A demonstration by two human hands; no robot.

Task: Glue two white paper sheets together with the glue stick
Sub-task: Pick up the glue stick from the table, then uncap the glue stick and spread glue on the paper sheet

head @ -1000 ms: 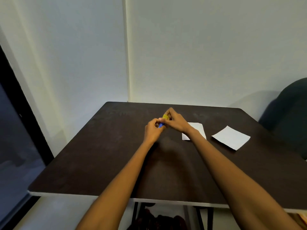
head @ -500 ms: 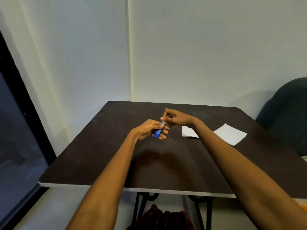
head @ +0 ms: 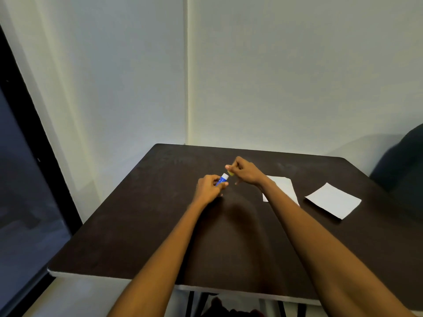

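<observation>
Left hand [head: 207,187] is gripping the one glue stick [head: 222,179], fingers wrapped around its blue body, white end poking up and right toward the other hand. Right hand [head: 246,171] is pinching one small yellow cap [head: 230,173] between thumb and fingertips, just beside the stick's white end; touching or apart, can't tell. Both hands are sitting over the middle of the dark table [head: 137,225], arms stretched forward, wrists angling in toward each other. Two white paper sheets, both lying flat on the table: first sheet [head: 285,186] is partly hiding under the right forearm, second sheet [head: 333,200] is lying further right, apart from the first. One dark chair [head: 402,163] is standing beyond the table's right edge.
</observation>
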